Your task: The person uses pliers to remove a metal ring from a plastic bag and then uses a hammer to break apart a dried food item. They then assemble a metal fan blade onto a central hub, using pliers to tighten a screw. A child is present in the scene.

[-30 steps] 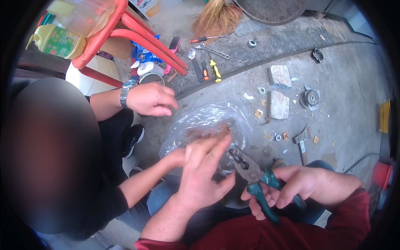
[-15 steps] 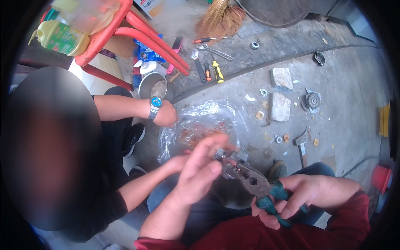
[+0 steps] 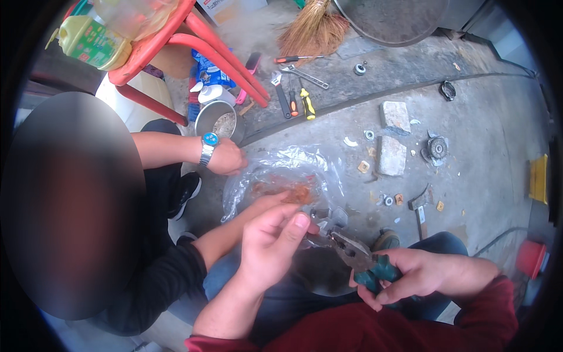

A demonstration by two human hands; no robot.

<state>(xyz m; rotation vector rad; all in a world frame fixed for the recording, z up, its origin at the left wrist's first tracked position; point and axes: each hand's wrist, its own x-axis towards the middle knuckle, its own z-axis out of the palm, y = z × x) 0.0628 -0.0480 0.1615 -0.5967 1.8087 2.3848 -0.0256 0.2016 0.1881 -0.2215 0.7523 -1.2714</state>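
My right hand (image 3: 413, 273) is wrapped round the green handles of a pair of combination pliers (image 3: 352, 252). The pliers' jaws point up and left, against or close by a small grey metal part (image 3: 319, 223). That part is in the curled fingers of my left hand (image 3: 272, 237), thumb on top; its exact shape is hard to make out. Just beyond lies a clear plastic bag (image 3: 246, 176) with reddish-brown bits in it. A co-worker's hand with a watch (image 3: 229, 157) is at the bag's left edge, and their other hand (image 3: 272, 202) reaches over the bag.
Adjustable wrenches (image 3: 308, 77) and screwdrivers (image 3: 307, 105) lie farther off. To the right are two pale blocks (image 3: 392, 155), a round metal part (image 3: 437, 148) and a hammer (image 3: 420, 205). A red stool (image 3: 146, 56) and a metal pot (image 3: 215, 120) stand at left.
The pliers' handles have come closer together. My left fingers, raised and spread before, have curled in on the metal part. The co-worker's lower hand has moved forward over the bag.
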